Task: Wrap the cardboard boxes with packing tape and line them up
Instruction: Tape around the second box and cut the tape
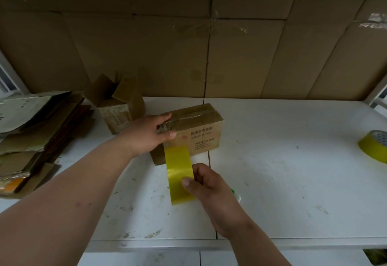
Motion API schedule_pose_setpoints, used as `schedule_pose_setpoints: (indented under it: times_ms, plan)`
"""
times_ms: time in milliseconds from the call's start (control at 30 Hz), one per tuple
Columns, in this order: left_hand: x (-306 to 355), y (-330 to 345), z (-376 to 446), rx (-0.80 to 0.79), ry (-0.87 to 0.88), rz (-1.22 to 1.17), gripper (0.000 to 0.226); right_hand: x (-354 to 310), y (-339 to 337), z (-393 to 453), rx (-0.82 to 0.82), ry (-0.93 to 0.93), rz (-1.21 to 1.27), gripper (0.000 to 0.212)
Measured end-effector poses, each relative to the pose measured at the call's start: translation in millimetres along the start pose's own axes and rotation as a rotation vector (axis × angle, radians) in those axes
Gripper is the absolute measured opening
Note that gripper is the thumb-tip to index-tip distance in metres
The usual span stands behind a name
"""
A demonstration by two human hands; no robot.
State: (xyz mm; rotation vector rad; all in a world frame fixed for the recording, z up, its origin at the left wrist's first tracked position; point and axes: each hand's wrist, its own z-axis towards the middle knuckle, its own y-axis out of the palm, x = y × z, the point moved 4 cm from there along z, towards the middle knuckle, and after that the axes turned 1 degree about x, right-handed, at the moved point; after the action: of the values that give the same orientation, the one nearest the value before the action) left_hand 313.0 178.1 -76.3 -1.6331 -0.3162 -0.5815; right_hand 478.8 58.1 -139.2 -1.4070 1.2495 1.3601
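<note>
Box lies closed at middle of white surface | left hand grips its left end, fingers over top, thumb on front | right hand pinches yellow tape roll just before box | second tape roll far right | open box behind left hand | flattened cardboard stack at left

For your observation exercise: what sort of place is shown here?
Probably a packing bench in a stockroom: a scuffed white worktable, flattened brown cardboard sheets behind it, and a yellow packing tape roll near a taped cardboard box.
</note>
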Motion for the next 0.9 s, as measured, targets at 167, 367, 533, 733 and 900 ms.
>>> schedule_pose_setpoints:
  times_ms: [167, 367, 533, 733, 900]
  plan:
    - [3, 10, -4, 0.025, -0.042, -0.125, 0.078, -1, 3, -10, 0.062, -0.034, -0.036, 0.016]
    - [1, 27, -13, 0.074, -0.109, -0.427, 0.07, -5, 2, -13, 0.033, -0.035, -0.126, 0.011]
    - [-12, 27, -28, 0.111, -0.202, -0.88, 0.075, -7, -3, -13, 0.015, -0.016, -0.1, 0.016]
    - [1, 34, -56, 0.14, -0.298, -1.016, 0.033, -10, -7, -10, 0.016, 0.003, -0.196, 0.019]
    - [8, 43, -66, 0.094, -0.365, -1.003, 0.023, -18, -12, -9, -0.062, -0.003, -0.161, 0.009]
